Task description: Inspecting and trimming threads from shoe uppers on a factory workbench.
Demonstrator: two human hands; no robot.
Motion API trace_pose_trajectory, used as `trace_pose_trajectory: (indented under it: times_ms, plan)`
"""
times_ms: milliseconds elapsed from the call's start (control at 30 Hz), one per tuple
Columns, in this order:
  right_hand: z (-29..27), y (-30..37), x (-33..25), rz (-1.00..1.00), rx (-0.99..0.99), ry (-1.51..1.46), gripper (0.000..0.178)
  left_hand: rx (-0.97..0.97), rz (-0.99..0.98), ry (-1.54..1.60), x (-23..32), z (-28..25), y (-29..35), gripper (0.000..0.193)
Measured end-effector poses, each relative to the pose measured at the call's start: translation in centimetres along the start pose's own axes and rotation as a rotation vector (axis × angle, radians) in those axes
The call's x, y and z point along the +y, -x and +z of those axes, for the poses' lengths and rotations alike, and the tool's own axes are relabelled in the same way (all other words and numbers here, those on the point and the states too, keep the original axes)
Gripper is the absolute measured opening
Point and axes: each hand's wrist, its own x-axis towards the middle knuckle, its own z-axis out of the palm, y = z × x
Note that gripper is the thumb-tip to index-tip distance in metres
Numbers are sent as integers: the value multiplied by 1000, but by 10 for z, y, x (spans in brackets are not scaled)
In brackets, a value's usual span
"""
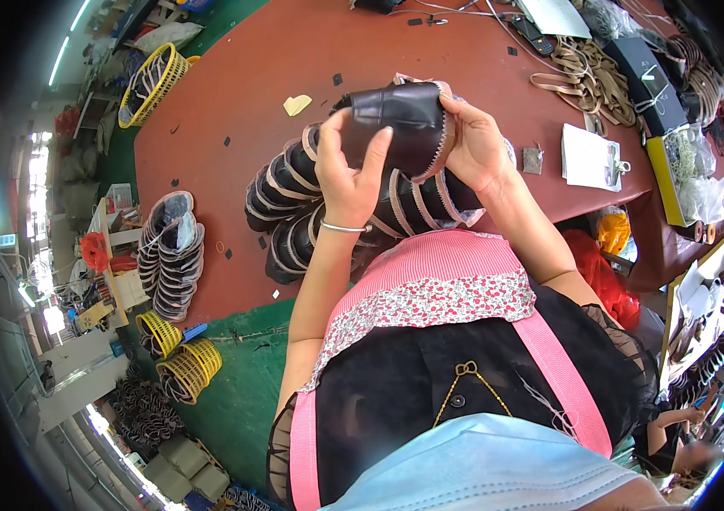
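Two hands on one black upper

You hold the upper (417, 140) over the near side of the red table (234, 85), above rows of nested uppers (294, 183). Your left hand (349, 175) holds its left end, the thumb laid on the black face and the fingers at the left edge. Your right hand (474, 146) pinches the zigzag-cut right edge; some of its fingers are hidden behind. Another stack (173, 264) stands by the table's left edge. Beyond your left hand lies a yellow scrap (297, 105). Right of your right hand lies a clipboard (587, 160), with tan straps (600, 72) farther off.
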Motion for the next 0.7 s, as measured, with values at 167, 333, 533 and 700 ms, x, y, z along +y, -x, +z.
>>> trace_pose_trajectory:
  times_ms: [167,333,533,700]
  plan:
    - [11,23,1,-83,-8,518,23,-188,-374,414,11,-2,2,29]
    - [11,12,18,-240,91,395,21,-230,-33,51,-3,1,4,25]
    - [5,8,20,-262,268,270,22,-250,181,-206,11,5,16,24]
    - [-6,12,13,-265,-3,532,19,-168,53,-25,6,0,19,24]
